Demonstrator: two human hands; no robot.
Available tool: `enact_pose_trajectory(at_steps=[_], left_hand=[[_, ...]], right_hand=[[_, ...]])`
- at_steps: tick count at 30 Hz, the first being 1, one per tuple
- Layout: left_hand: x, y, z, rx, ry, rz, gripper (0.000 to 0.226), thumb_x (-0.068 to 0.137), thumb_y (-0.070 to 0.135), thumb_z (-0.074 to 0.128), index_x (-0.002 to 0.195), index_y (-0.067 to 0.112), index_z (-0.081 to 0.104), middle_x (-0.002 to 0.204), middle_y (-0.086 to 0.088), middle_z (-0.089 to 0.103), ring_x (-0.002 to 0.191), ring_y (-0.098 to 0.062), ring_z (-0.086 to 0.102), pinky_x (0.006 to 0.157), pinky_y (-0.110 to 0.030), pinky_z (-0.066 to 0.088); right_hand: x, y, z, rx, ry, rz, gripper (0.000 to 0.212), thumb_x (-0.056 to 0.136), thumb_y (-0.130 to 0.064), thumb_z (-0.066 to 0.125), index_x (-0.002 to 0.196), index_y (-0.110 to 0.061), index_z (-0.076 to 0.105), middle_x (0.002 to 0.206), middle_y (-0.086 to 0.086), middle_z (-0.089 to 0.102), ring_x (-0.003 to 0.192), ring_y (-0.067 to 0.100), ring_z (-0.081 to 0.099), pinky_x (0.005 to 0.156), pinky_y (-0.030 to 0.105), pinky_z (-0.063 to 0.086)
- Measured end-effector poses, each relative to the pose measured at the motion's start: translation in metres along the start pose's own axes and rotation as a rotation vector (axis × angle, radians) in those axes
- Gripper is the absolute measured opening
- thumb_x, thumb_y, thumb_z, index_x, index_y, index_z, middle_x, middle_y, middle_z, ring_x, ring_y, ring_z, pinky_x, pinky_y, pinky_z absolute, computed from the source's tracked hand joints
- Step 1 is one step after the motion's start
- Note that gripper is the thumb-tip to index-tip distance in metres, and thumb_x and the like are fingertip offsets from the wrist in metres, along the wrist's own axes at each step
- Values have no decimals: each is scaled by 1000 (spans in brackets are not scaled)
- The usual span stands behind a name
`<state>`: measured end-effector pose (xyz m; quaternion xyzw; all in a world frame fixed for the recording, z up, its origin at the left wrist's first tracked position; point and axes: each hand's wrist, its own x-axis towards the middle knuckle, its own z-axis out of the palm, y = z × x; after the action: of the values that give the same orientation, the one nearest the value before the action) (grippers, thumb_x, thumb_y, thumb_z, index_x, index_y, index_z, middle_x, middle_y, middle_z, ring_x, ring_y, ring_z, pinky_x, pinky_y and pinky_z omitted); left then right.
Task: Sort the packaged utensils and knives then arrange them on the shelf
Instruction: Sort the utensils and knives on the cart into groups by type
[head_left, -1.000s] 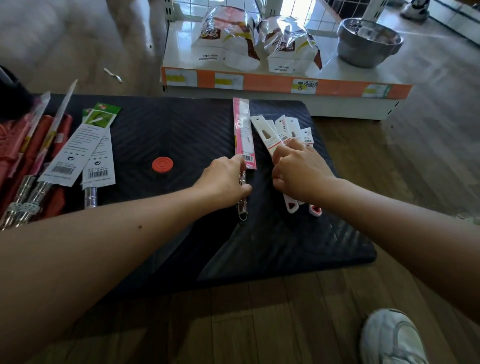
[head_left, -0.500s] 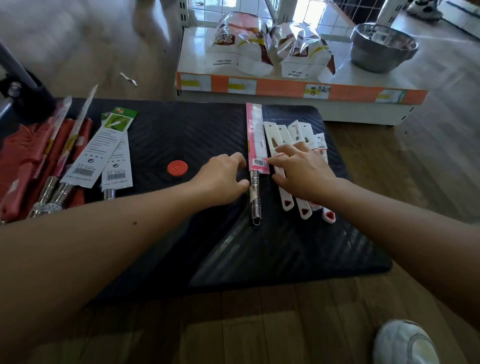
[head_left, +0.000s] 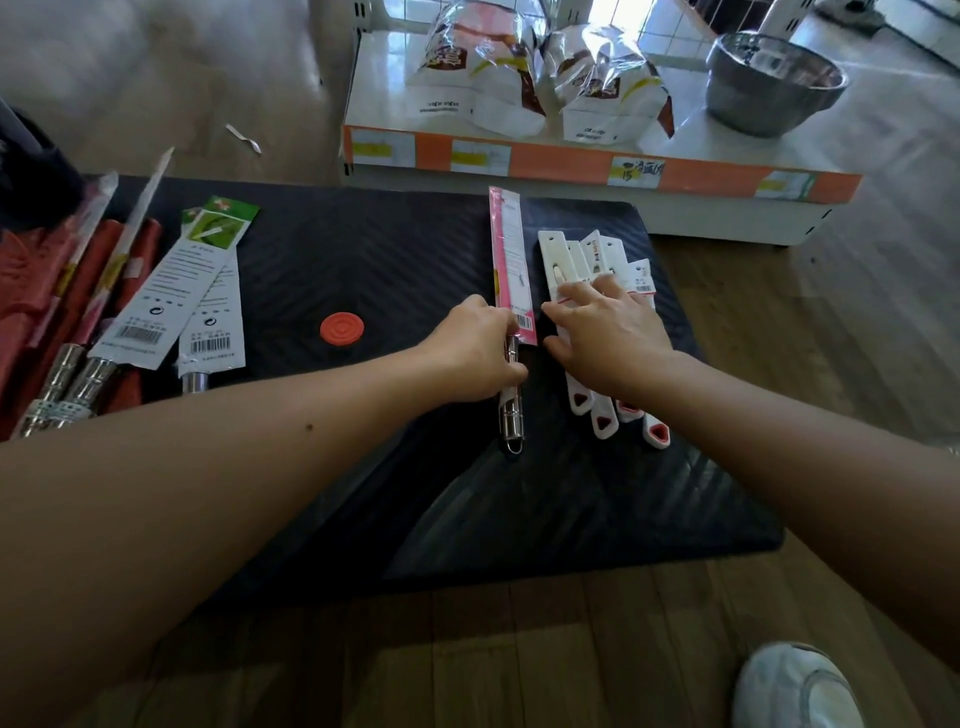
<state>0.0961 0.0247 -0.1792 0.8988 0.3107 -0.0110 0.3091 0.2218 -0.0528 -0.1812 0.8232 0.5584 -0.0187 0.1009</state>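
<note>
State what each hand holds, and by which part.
Left hand grips the pink-sleeved knife by its steel handle, just below the sleeve. Right hand holds nothing; it rests spread on the white knives.

The left hand (head_left: 475, 358) hides the part of the pink-sleeved utensil's (head_left: 508, 249) metal handle that it grips. The flat right hand (head_left: 608, 332) covers the middles of the white packaged knives (head_left: 551, 254), so their count is uncertain, perhaps five. The red packages (head_left: 21, 291) at the left and the white shoe (head_left: 795, 686) run off the picture's edges, and the print on the barcode labels (head_left: 156, 306) is too small to read.
</note>
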Motion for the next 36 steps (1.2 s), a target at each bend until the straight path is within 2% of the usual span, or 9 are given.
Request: enact_pose_trajectory(at_steps=[4, 8, 12, 15, 20, 24, 30, 34, 36], left_hand=[[1, 1, 0, 8, -7, 8, 52, 86, 29, 61, 133, 14, 45, 134, -8, 40, 119, -19, 45, 85, -20, 33], [-8, -9, -14, 18, 5, 19, 47, 88, 33, 56, 131, 16, 47, 131, -7, 46, 116, -18, 48, 87, -22, 36], [-21, -34, -39, 81, 66, -21, 44, 90, 33, 54, 129, 15, 48, 131, -7, 49, 119, -20, 48, 92, -24, 35], [-30, -50, -53, 95, 107, -61, 42, 90, 33, 52, 127, 13, 50, 129, -9, 51, 118, -23, 49, 96, -30, 38], [-45, -74, -73, 147, 178, -165, 37, 86, 28, 57, 121, 16, 52, 121, -11, 50, 111, -32, 52, 95, -45, 44], [-65, -103, -86, 222, 217, -241, 36, 85, 26, 57, 118, 15, 51, 119, -12, 49, 111, -33, 51, 91, -45, 45], [-108, -134, -109, 377, 230, -305, 38, 87, 33, 54, 120, 16, 50, 127, -6, 48, 114, -30, 50, 85, -39, 44], [-135, -149, -120, 453, 228, -354, 43, 87, 39, 54, 122, 15, 48, 125, -6, 49, 112, -30, 51, 78, -37, 43], [-147, -155, -120, 459, 198, -396, 45, 86, 41, 55, 122, 13, 48, 121, -8, 52, 107, -30, 54, 74, -37, 43]], right_hand=[[0, 3, -2, 2, -12, 4, 42, 95, -40, 39, 134, -26, 46, 147, 2, 35, 137, 29, 24, 106, 45, 28], [7, -8, -12, 31, 46, 10, 37, 95, -37, 41, 125, -22, 57, 138, 3, 46, 132, 27, 29, 103, 42, 31], [16, -31, -22, 189, 76, 4, 34, 94, -30, 42, 121, -18, 59, 135, 4, 49, 128, 27, 33, 100, 40, 33], [28, -57, -31, 233, 88, -70, 34, 92, -28, 44, 121, -18, 59, 131, 6, 51, 124, 28, 37, 100, 40, 37], [59, -110, -45, 245, 94, -199, 34, 93, -29, 46, 123, -19, 57, 130, 6, 50, 123, 28, 39, 97, 41, 38], [72, -144, -49, 255, 79, -257, 33, 92, -29, 47, 121, -19, 58, 127, 7, 52, 120, 29, 43, 94, 40, 41], [65, -187, -53, 342, 40, -218, 28, 89, -37, 50, 104, -19, 65, 108, 5, 64, 98, 26, 59, 71, 30, 44], [45, -217, -52, 420, 25, -213, 31, 87, -39, 51, 89, -13, 67, 90, 6, 64, 80, 24, 58, 61, 27, 39], [36, -228, -51, 394, 2, -244, 39, 87, -44, 50, 74, -10, 62, 77, 5, 60, 73, 25, 57, 54, 26, 37]])
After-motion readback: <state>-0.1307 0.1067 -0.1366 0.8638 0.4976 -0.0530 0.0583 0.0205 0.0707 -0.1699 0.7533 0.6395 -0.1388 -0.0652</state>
